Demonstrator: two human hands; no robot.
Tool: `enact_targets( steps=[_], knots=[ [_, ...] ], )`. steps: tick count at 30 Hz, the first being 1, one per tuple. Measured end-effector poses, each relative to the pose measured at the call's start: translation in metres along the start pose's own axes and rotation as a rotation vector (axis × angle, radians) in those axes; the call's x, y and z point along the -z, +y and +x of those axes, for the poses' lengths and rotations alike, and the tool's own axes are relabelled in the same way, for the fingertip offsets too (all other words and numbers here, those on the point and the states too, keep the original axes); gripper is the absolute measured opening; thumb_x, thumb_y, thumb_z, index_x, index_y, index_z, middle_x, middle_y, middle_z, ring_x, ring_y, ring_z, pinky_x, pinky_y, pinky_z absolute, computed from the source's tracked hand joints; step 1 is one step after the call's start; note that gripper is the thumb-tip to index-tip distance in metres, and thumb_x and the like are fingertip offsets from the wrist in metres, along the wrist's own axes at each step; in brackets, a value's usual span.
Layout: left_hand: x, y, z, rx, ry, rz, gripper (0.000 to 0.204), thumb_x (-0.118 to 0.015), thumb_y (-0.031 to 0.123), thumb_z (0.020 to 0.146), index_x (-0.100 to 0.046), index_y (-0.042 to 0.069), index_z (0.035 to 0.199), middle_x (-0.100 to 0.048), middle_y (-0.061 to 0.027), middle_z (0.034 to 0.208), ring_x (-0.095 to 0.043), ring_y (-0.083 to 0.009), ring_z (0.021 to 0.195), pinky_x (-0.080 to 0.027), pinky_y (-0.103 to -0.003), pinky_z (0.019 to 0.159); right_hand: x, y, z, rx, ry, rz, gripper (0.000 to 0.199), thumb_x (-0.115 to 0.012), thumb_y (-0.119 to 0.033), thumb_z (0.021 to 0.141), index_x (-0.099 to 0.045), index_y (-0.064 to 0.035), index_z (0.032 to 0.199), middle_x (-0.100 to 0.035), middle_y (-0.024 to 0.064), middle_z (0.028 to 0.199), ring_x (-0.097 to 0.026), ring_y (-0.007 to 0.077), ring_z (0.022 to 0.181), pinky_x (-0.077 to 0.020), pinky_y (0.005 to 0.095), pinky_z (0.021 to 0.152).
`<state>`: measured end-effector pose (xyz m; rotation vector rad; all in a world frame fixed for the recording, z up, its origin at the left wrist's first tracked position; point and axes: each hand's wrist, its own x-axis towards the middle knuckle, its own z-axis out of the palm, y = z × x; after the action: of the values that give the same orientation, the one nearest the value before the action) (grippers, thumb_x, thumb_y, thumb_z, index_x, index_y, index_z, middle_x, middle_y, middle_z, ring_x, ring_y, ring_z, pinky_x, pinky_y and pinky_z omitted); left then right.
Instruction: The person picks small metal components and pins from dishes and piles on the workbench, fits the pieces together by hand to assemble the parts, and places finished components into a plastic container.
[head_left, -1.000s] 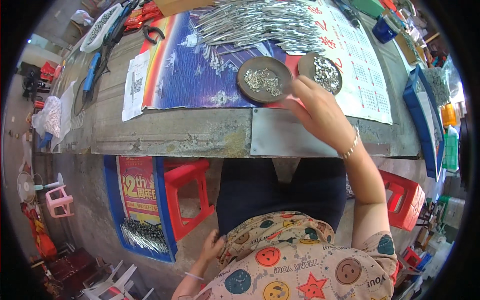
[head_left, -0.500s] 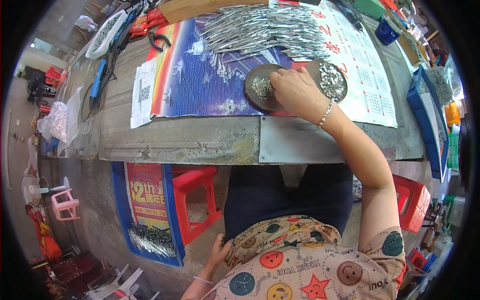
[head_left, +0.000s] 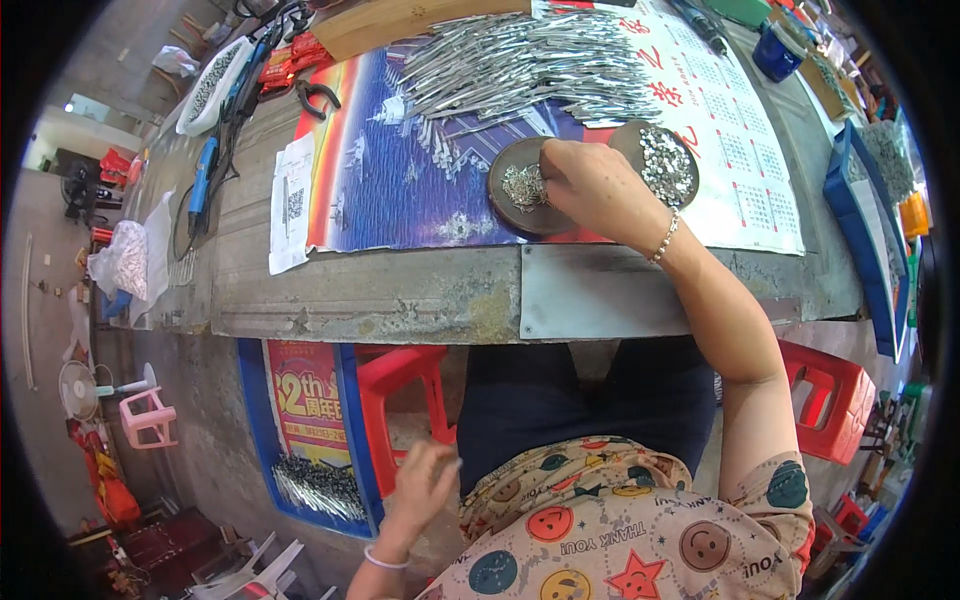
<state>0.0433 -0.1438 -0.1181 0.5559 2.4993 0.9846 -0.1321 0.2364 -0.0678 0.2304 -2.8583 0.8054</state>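
My right hand (head_left: pixel 598 186) reaches over a round dark dish (head_left: pixel 512 196) that holds a small heap of shiny metal bits, its fingers curled down into them. A second round dish (head_left: pixel 666 160) full of the same bits sits just right of it. A big pile of long silver metal strips (head_left: pixel 520 66) lies behind the dishes on a colourful poster (head_left: pixel 390 180). My left hand (head_left: pixel 424 486) hangs low beside my lap, below the bench edge, fingers loosely bent; whether it holds something small I cannot tell.
A grey worn bench (head_left: pixel 380 295) carries the poster, a paper slip (head_left: pixel 290 200), a blue tool (head_left: pixel 200 180) and pliers (head_left: pixel 318 97). Blue trays (head_left: pixel 868 230) line the right side. Red stools (head_left: pixel 405 385) and a blue bin of strips (head_left: pixel 315 485) stand below.
My right hand has moved left from the right-hand dish onto the left dish. The view has tilted a little, and my left hand stays low by my lap.
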Motion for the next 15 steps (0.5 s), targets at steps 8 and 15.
enact_targets(
  steps=[8,15],
  knots=[
    [0.058,0.102,0.23,-0.606,0.279,0.042,0.009,-0.059,0.0,0.082,-0.059,-0.001,0.092,-0.059,-0.0135,0.087,-0.061,-0.0264,0.078,-0.048,-0.033,0.07,0.0,0.008,-0.009,0.015,0.08,0.192,0.012,-0.058,-0.005,0.076,-0.058,-0.0002,0.087,-0.063,0.0198,0.081,-0.061,0.0391,0.08,-0.0484,0.0458,0.07],
    [0.034,0.103,0.378,-0.738,0.382,0.281,0.018,-0.068,0.007,0.076,-0.062,0.006,0.094,-0.056,-0.0123,0.09,-0.058,-0.032,0.089,-0.048,-0.04,0.075,0.006,0.009,-0.011,0.036,0.089,0.29,0.016,-0.06,-0.001,0.078,-0.062,0.0016,0.093,-0.065,0.0192,0.085,-0.064,0.0352,0.081,-0.0504,0.0384,0.072]
  ],
)
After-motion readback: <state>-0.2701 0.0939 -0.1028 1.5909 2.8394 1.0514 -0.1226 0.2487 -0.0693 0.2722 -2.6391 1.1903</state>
